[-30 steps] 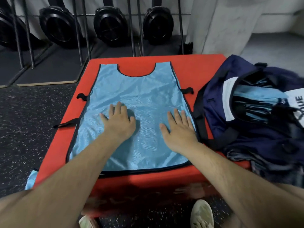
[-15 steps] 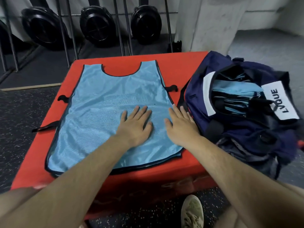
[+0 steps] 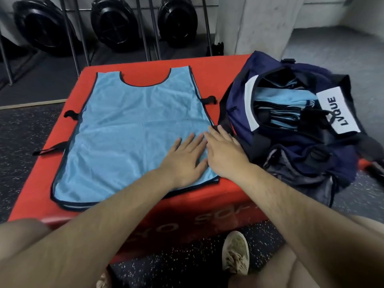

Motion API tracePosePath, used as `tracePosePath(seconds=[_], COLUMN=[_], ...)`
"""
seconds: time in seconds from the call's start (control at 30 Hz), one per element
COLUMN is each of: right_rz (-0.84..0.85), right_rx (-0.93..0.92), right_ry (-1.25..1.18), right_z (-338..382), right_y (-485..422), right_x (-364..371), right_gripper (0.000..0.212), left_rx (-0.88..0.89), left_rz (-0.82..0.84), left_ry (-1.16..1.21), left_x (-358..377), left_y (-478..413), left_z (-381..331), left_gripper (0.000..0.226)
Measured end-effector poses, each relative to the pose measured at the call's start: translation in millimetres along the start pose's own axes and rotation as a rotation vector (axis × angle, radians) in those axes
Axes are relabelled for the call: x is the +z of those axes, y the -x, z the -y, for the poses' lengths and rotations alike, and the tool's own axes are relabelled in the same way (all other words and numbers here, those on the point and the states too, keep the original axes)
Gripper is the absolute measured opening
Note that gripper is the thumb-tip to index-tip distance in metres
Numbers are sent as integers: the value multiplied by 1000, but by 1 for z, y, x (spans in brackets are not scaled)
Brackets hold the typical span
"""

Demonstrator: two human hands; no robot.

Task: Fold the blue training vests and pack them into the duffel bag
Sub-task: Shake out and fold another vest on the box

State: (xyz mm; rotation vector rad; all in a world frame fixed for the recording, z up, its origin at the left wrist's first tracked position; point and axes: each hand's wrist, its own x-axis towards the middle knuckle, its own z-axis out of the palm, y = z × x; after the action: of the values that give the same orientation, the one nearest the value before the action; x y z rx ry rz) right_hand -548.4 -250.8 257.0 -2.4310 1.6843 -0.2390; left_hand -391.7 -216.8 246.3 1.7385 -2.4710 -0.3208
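Head view, the only one I have: blue vest [image 3: 133,129] laid flat on the red padded box [image 3: 218,65], neck hole away from me, hem near the box's front edge. Left hand [image 3: 186,155] lies palm down on the vest's lower right part, fingers spread, gripping nothing. Right hand [image 3: 225,151] is flat and open too, beside the left and touching it, on the vest's right edge with fingertips up against the duffel bag [image 3: 239,109]. The cloth reads to me as thin, light mesh, soft and a bit slick, with faint creases across the middle; I judge it will slide on the vinyl top and hold no fold unless pressed. Best hold is probably the dark bound edge at the right side or the hem corners, pinched, then carried across to the left edge. Black side straps [image 3: 208,100] stick out both sides, a longer one [image 3: 49,149] at lower left; they could snag or trail out of a fold. The bag sits just right of the vest, partly on the box, mouth open, folded blue vests [image 3: 278,98] already inside, a white label [image 3: 337,111] on its handle wrap. Bag wall crowds the right hand. Black weight plates [image 3: 113,23] on a rack behind, well apart. My shoe [image 3: 235,252] shows on the speckled floor [image 3: 27,129] below.
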Motion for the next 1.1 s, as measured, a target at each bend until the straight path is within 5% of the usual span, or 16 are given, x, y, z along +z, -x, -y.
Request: tracePosePath(seconds=[0.23,0.37,0.47,0.6,0.73,0.8,0.97,1.1], right_rz=[-43,0,-29,20,134,69,-173,-169], right_rx=[-80,-87,-78,-73,-175,-224,-258,-274], right_ry=[-141,-307,-422,-518,-426,-299,-135,-116], right_z=[-4,2,9,14,12,10,11,10], right_y=[13,18,25,32,33,32,33,33], right_x=[-2,-15,-26,-46,-47,-42,-41,-43], right_gripper=[59,62,57,44,47,49,12,11], left_rx=[136,239,270,32,-97,-103,-58,-17], left_rz=[-225,-95,-161,-181,-249,-276,-305,-288], left_ry=[105,113,287,528,666,668,668,675], left_x=[-7,-11,-12,-18,-20,-22,-26,-27], left_y=[21,36,37,37,34,33,36,40], left_z=[-12,-8,-1,1,6,8,9,6], left_gripper=[52,50,25,14,14,16,20,18])
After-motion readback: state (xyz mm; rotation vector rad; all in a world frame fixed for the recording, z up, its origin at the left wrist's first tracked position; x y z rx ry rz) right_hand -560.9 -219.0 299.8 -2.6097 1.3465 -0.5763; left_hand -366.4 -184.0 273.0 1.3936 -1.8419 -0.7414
